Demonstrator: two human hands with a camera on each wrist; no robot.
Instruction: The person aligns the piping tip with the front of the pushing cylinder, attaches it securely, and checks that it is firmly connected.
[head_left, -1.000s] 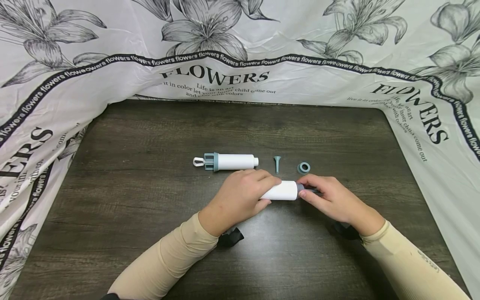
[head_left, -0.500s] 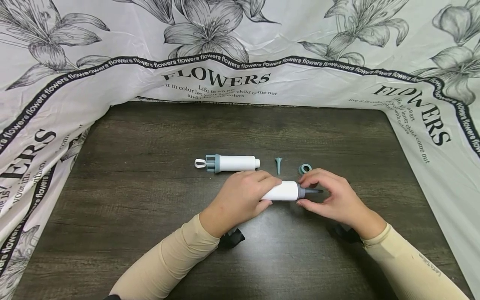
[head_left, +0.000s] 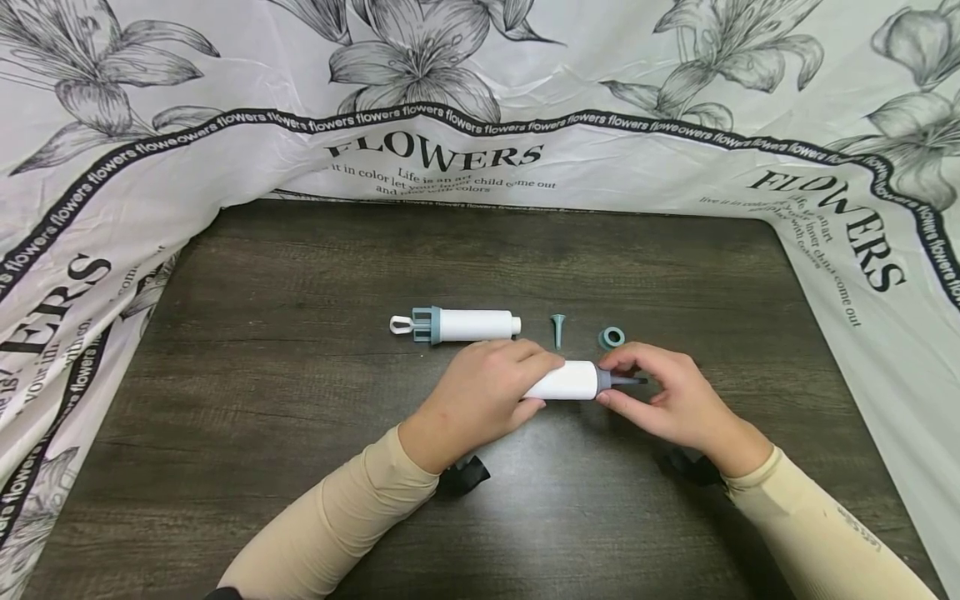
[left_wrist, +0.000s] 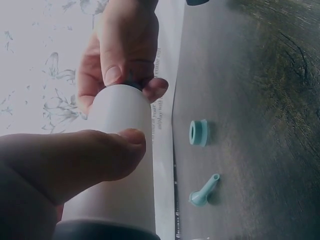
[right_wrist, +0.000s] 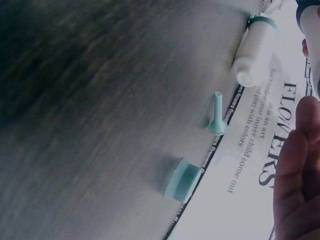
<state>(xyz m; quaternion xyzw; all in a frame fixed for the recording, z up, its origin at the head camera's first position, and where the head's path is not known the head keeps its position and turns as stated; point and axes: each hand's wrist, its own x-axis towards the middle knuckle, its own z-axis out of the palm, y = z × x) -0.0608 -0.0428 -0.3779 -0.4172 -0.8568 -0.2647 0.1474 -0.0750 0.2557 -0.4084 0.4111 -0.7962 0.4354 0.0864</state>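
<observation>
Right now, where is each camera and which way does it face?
Head: on the head, facing forward and down at the table; left hand, right hand, sleeves show.
Left wrist: on that wrist, facing along the held tube; left hand near, right hand beyond.
Right wrist: on that wrist, facing across the table; right hand at edge.
Both wrist views share ring and nozzle.

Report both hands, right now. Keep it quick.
Left hand: closed, holding the white tube.
Right hand: closed, pinching the grey cap at the tube's end.

Obstacle beside right fingers point(head_left: 630, 354): teal ring point(head_left: 604, 341)
</observation>
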